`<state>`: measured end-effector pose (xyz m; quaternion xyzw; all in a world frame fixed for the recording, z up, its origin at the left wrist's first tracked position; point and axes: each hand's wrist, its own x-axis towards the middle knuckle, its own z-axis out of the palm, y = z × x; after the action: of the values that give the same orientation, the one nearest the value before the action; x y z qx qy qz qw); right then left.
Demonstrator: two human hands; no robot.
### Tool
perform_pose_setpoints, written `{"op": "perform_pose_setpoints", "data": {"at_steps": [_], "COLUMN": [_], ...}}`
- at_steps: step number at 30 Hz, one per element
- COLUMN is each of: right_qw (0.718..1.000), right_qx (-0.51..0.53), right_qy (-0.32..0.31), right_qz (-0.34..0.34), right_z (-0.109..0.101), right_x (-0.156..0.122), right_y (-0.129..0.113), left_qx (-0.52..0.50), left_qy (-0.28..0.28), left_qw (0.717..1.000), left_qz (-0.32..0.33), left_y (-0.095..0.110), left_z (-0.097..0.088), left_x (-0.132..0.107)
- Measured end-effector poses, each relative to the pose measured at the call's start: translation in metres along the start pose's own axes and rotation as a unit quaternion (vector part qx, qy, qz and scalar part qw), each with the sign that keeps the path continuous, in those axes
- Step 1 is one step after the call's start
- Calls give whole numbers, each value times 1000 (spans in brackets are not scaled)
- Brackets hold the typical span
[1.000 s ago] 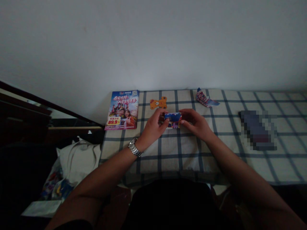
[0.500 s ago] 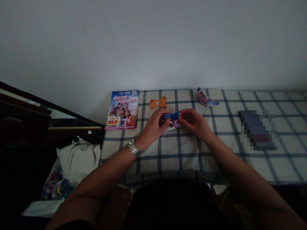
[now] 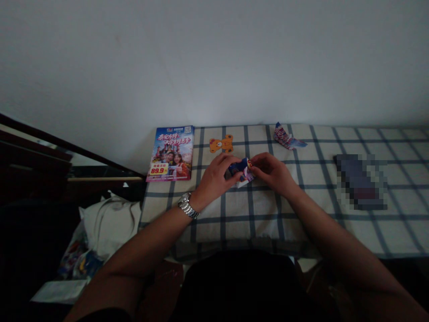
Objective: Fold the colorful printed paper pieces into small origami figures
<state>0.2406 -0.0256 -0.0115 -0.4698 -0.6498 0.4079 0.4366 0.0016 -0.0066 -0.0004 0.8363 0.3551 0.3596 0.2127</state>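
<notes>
Between my hands is a small piece of folded printed paper (image 3: pixel 239 167), blue and purple with a white edge, held just above the checked cloth. My left hand (image 3: pixel 217 173), with a metal watch on its wrist, grips its left side between thumb and fingers. The fingertips of my right hand (image 3: pixel 270 172) pinch its right end. Beyond my right hand lies another folded paper shape (image 3: pixel 286 137), printed in blue and pink. A stack of printed flyers (image 3: pixel 170 154) rests to the left, at the cloth's edge.
A checked cloth (image 3: pixel 214 228) covers the long surface against the white wall. A flat orange bear figure (image 3: pixel 221 143) lies behind my left hand. On the right is a dark blurred-out object (image 3: pixel 360 183). A pale bag (image 3: pixel 109 221) stands low at left, beside dark furniture.
The paper between my hands has tilted and its folded shape looks narrower, with its blue part more rounded. My fingers have shifted slightly on it; the other things have stayed put.
</notes>
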Motion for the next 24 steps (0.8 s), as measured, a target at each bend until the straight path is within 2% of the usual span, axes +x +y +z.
{"op": "perform_pose_setpoints", "data": {"at_steps": [6,10,14,19,24], "right_qw": [995,982,965,950,945], "right_qx": [-97,-167,-228,-262,-273], "right_qy": [17,37,26,18,10], "right_qz": [-24,-78,-129,-168,-179], "right_z": [1,3,5,7,9], "right_x": [0,0,1,2,2], "right_y": [0,-2,-8,-9,-8], "left_qx": [6,14,12,23,34], "left_qy": [3,-1,-9,-8,-12], "left_qw": [1000,999,999,999,998], "left_qz": [-16,-30,-42,-46,-50], "left_y": [-2,-2,-3,-4,-2], "left_z": [2,3,4,6,5], "left_x": [0,0,-1,-1,-1]}}
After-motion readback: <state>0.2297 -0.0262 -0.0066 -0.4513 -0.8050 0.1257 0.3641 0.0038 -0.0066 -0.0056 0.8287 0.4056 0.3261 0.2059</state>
